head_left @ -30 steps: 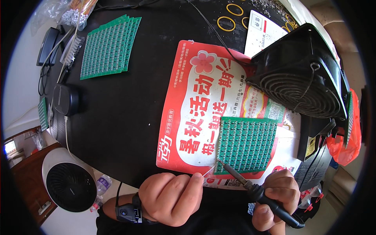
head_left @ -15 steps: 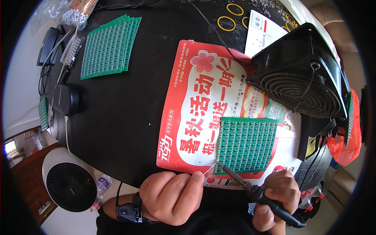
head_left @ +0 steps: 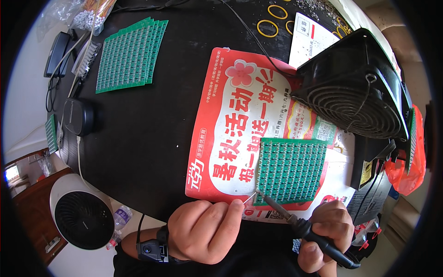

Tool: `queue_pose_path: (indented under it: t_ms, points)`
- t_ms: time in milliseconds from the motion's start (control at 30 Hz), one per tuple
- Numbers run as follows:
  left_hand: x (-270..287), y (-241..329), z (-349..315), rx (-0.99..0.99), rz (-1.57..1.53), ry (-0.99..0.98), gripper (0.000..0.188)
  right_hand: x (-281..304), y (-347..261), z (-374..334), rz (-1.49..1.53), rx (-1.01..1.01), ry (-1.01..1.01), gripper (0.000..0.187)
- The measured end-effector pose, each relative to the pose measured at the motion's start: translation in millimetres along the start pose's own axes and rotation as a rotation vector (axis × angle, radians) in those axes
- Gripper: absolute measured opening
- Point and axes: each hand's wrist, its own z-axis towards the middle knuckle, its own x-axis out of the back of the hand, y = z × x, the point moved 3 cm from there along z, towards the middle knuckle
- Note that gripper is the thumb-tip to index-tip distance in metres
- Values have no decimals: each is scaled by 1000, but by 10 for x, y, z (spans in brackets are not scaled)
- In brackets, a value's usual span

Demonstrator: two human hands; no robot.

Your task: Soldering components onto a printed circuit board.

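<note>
The left hand pinched thin wire and the right hand gripped a soldering iron at the circuit board's corner.

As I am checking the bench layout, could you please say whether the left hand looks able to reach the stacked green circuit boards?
Probably yes: mostly dark tabletop lies between the left hand and the stacked green circuit boards, with nothing tall in the way, though that hand holds solder wire.

Large red Chinese characters filled the white middle of the red-bordered leaflet, finer lettering and a QR code stood toward its right side, and the white sheet beyond bore boxed dark characters.
</note>
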Motion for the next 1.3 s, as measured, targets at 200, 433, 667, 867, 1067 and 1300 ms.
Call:
queue_pose_path:
  t_ms: [200,433,667,867,1067,1300]
  points:
    - [-16,6,9,13,-24,11,17,21,-32,50,65,-1,-81,24]
    - [-12,18,26,47,-30,44,17,21,-42,61,81,3,-89,23]
    - [-7,26,38,72,-46,-4,16,23,-42,55,81,-2,-90,23]
    - [-13,25,22,20,-38,13,16,19,-37,46,79,-13,-88,23]
    - [-7,41,43,-23,-17,1,17,32,-36,44,82,-20,-89,24]
    - [-19,41,31,-20,-21,-11,18,9,-31,42,59,-9,-69,23]
